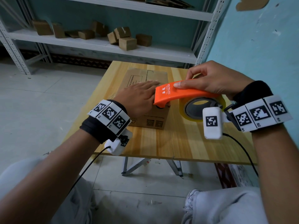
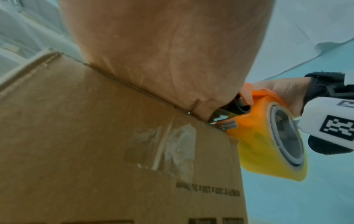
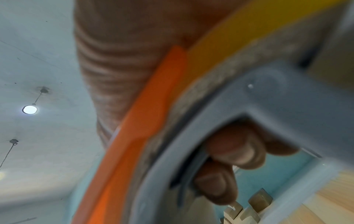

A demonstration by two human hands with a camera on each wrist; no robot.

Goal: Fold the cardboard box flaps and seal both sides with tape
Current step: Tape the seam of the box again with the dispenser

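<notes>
1. Where the wooden bench (image 1: 186, 143) stands beside a teal wall, a white shelf unit (image 1: 100, 44) behind it holds several small cartons (image 1: 127, 43).
2. The cardboard box (image 1: 145, 75) sits on the bench with its top flaps folded shut; a strip of clear tape (image 2: 172, 145) runs down its near side.
3. The left hand (image 1: 139, 96) lies flat on the box top, fingers straight and relaxed, pressing the flaps down.
4. The right hand (image 1: 215, 80) forms a closed grip on the orange tape dispenser (image 1: 181, 92), thumb along its top, fingers curled through the roll core.
5. The dispenser's toothed front end meets the box's near top edge, just beside the left hand.
6. The yellowish tape roll (image 2: 272, 148) hangs off the box's right side.
</notes>
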